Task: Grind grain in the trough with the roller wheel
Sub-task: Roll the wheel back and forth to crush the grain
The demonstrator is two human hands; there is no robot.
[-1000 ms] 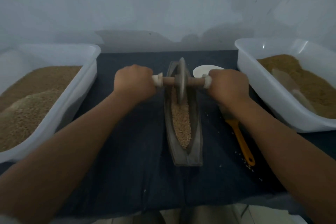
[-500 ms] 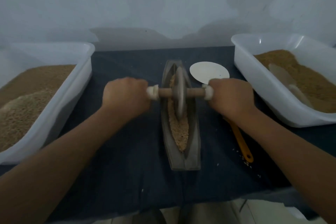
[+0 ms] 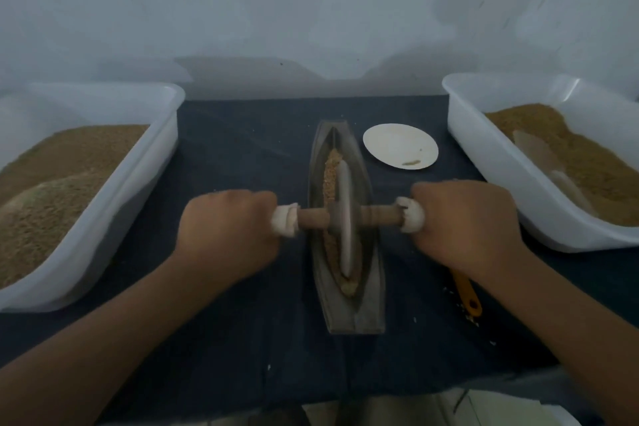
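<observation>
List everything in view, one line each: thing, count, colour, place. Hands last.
trough: one, grey, centre of the cloth, lying lengthwise away from the person
roller wheel: one, grey disc on a brown axle with white-wrapped ends, standing in the trough
grain: tan strip, inside the trough
left tub: one, white, left edge, holds brown grain
right tub: one, white, right edge, holds brown grain
scoop: one, pale, half buried in the right tub
plate: one, white, right of the trough
tool handle: one, orange, partly under the right forearm
cloth: one, dark blue, under everything
left hand: grips the axle's left end
right hand: grips the axle's right end
</observation>
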